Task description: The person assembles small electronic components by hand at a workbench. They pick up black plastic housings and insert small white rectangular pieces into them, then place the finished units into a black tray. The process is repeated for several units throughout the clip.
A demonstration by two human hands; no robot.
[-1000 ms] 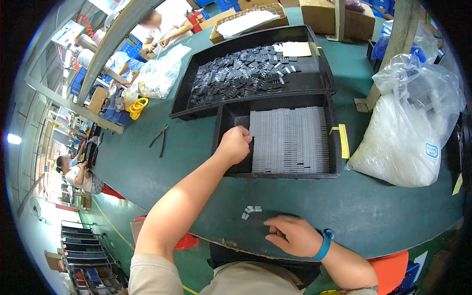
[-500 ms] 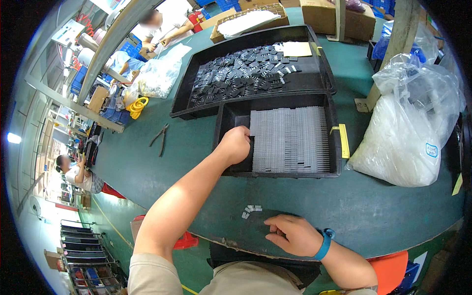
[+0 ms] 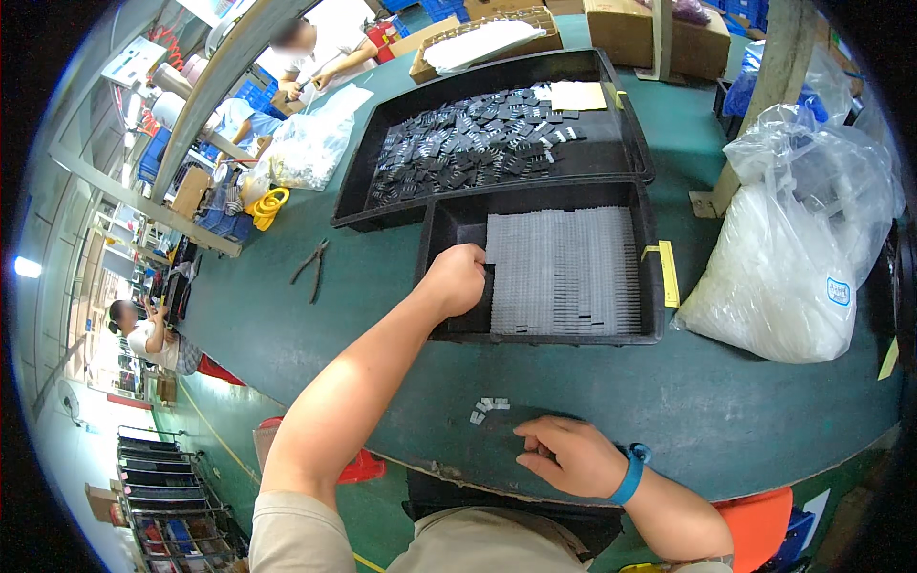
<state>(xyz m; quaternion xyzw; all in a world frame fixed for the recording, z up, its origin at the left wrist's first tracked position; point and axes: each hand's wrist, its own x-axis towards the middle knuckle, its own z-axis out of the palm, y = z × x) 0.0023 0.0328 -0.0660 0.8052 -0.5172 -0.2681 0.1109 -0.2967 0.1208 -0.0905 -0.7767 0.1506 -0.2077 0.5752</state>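
Observation:
My left hand point(image 3: 457, 282) is inside the near black tray point(image 3: 454, 229), its fingers closed against the left end of the packed rows of thin grey strips point(image 3: 559, 272). Whatever those fingers pinch is hidden. On the green table, close to the front edge, rests my right hand point(image 3: 578, 460), wearing a blue wristband point(image 3: 631, 475). Its thumb and index finger are apart, the other fingers loosely curled, and nothing shows between them. Just left of its fingertips lie several small white pieces point(image 3: 489, 406).
Behind stands a larger black tray point(image 3: 392, 129) of loose dark parts point(image 3: 468, 143). Pliers point(image 3: 309, 272) lie to the left. A clear bag of white material point(image 3: 774, 277) stands on the right beside a metal post point(image 3: 764, 115). Co-workers point(image 3: 330, 57) sit beyond the table.

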